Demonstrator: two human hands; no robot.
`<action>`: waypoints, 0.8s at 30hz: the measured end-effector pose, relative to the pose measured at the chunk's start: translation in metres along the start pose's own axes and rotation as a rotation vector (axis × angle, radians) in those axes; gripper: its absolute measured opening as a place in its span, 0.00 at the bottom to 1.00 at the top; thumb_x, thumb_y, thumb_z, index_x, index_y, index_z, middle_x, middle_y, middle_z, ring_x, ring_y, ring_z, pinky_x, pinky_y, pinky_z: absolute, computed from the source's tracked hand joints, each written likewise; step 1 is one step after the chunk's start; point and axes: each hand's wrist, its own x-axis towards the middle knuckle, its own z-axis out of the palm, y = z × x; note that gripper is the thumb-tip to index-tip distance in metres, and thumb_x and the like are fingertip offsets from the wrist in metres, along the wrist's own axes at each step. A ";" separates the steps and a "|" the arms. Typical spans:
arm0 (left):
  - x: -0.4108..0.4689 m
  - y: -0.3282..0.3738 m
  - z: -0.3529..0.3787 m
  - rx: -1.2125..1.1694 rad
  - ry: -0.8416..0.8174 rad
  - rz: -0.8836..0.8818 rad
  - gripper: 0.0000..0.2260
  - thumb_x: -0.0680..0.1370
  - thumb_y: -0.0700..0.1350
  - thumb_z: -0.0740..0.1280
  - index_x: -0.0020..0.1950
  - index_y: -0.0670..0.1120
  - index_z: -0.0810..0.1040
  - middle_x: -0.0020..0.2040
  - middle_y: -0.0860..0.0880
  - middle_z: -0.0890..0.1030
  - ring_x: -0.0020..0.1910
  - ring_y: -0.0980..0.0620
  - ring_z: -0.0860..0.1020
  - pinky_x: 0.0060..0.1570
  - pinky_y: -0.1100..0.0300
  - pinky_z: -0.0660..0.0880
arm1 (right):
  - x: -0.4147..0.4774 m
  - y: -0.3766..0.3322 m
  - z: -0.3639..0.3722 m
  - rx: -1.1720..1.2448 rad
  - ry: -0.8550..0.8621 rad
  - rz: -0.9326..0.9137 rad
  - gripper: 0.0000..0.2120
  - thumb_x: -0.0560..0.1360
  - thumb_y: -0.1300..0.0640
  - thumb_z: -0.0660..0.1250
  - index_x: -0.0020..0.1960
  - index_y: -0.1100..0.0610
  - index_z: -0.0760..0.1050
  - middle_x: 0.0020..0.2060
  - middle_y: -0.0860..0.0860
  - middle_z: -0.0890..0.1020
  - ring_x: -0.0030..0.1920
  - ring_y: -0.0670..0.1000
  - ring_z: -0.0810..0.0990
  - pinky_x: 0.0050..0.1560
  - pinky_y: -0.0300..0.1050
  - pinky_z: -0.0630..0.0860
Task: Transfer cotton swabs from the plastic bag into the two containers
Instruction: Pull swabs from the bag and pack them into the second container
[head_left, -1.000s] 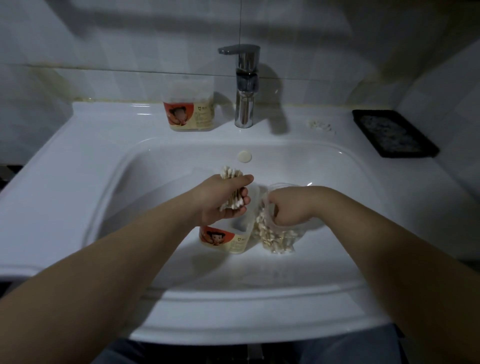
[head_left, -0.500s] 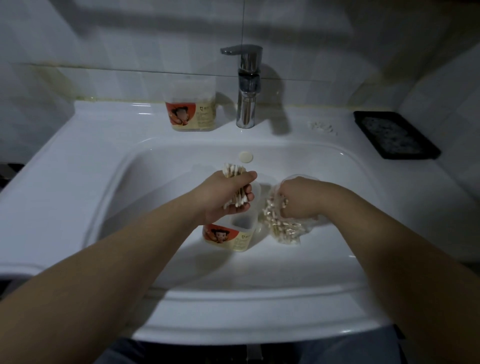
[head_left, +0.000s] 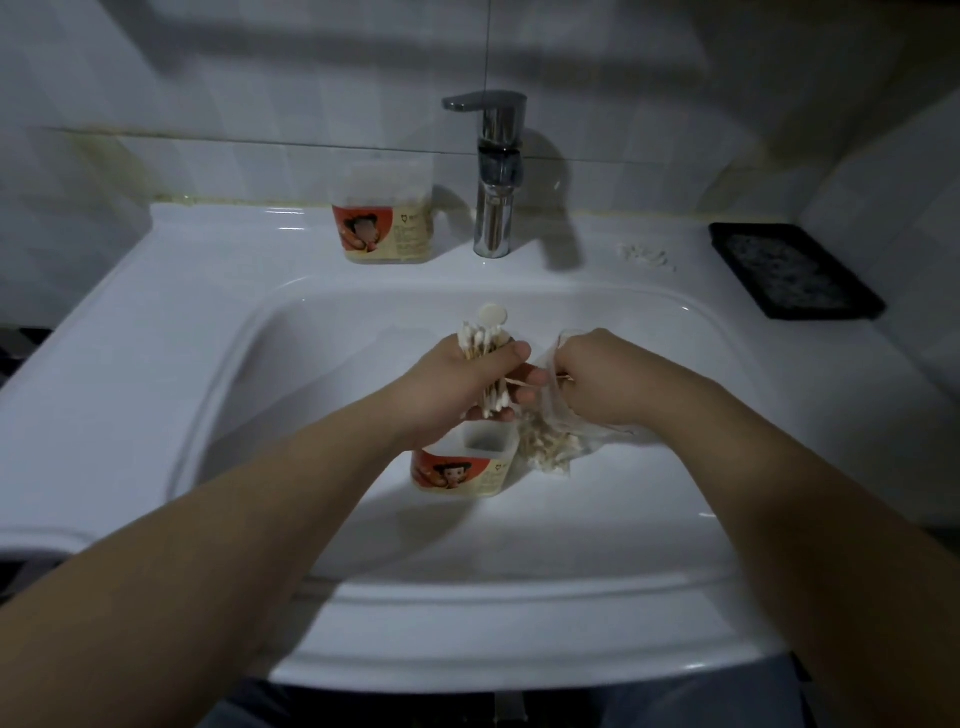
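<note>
The right hand has lifted out of the plastic bag — lying at the open container's 3 o'clock — pinching a few swabs toward the bundle the left hand grips above it, so loading seems near.

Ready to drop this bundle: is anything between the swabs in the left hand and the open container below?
Nothing visible. The left hand holds the swabs just above the container, whose top is open; the plastic bag sits beside it to the right, clear of the opening.

Glossy sink, chrome tap, clear-plastic bag
</note>
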 end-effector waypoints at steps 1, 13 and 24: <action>-0.001 0.001 0.001 -0.016 -0.034 0.002 0.07 0.84 0.46 0.65 0.51 0.44 0.80 0.53 0.41 0.86 0.46 0.49 0.84 0.42 0.57 0.80 | -0.002 -0.001 -0.002 0.014 -0.012 -0.006 0.08 0.73 0.61 0.62 0.39 0.50 0.72 0.43 0.53 0.80 0.42 0.55 0.80 0.45 0.50 0.78; 0.004 -0.006 -0.003 0.230 0.124 -0.106 0.10 0.82 0.46 0.68 0.58 0.42 0.80 0.53 0.43 0.86 0.46 0.48 0.87 0.47 0.53 0.83 | -0.009 -0.002 -0.019 0.292 0.249 0.085 0.10 0.79 0.61 0.66 0.53 0.55 0.86 0.35 0.47 0.84 0.37 0.48 0.85 0.50 0.46 0.82; 0.005 -0.007 -0.004 0.223 0.134 -0.140 0.11 0.82 0.47 0.68 0.60 0.42 0.80 0.54 0.44 0.86 0.47 0.49 0.87 0.45 0.57 0.83 | -0.009 0.008 -0.025 0.596 0.405 0.264 0.09 0.78 0.61 0.67 0.49 0.53 0.86 0.32 0.51 0.86 0.33 0.46 0.86 0.49 0.45 0.83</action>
